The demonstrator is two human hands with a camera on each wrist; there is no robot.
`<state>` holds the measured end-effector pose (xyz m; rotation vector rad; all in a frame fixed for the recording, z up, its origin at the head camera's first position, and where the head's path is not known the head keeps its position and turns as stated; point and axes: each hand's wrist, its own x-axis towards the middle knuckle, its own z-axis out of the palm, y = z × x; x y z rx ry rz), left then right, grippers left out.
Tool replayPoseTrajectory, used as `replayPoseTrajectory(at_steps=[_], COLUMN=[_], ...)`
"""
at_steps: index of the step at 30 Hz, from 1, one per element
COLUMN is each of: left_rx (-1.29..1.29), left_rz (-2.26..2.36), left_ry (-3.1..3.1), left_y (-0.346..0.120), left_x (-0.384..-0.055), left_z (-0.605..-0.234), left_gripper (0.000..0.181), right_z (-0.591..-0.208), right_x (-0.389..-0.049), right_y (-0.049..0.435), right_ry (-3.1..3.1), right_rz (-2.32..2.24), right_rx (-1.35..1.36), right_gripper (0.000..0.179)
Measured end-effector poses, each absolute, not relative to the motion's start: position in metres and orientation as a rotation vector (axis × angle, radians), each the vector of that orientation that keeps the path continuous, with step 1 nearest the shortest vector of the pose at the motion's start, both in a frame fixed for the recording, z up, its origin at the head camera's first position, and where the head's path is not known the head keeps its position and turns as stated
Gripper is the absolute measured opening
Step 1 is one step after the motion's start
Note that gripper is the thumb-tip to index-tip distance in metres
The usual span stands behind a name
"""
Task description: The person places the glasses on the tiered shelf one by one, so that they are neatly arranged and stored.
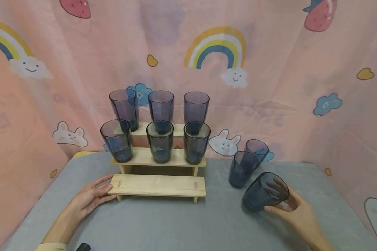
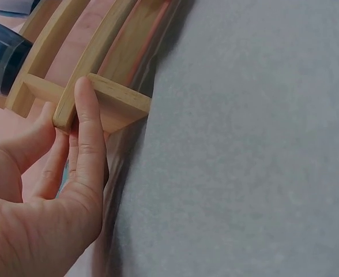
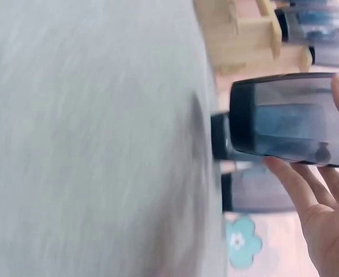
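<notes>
A wooden tiered rack [image 1: 158, 184] stands on the table. My left hand [image 1: 89, 197] grips the left end of its lowest step; in the left wrist view, the thumb is on one face of the board and the fingers [image 2: 89, 135] on the other. Dark tinted glasses fill the upper two steps, such as a front glass [image 1: 159, 143] and a back glass [image 1: 125, 108]. At the right, my right hand [image 1: 296, 212] holds a tinted glass [image 1: 259, 195] by its side, tilted, its base just above or at the cloth. The right wrist view shows thumb and fingers around this glass [image 3: 290, 118].
Two more tinted glasses, a nearer one [image 1: 240, 174] and a farther one [image 1: 259, 150], stand right of the rack, close together. Grey cloth [image 1: 163, 223] covers the table. A patterned pink curtain [image 1: 279, 69] hangs behind it. A small black object [image 1: 83, 247] shows at the bottom edge.
</notes>
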<state>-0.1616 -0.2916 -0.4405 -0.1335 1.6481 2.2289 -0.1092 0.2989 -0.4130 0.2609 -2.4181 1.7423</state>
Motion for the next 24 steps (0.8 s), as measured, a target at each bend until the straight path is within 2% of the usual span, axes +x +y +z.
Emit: replayPoseTrajectory(at_steps=[10,24], left_rx=[-0.112,-0.033], left_rz=[2.234,2.19], left_ry=[1.639,1.677], left_y=[-0.292,-0.294], left_x=[-0.161,-0.162], left_z=[-0.441,-0.44], left_gripper=[0.077,0.075], right_z=[-0.403,-0.384], right_x=[-0.122,-0.143], right_y=[0.249,0.176], right_ry=[-2.175,-1.954], right_rz=[1.913,2.036], right_rx=[0.368,0.804], right_gripper=[0.086,0.086])
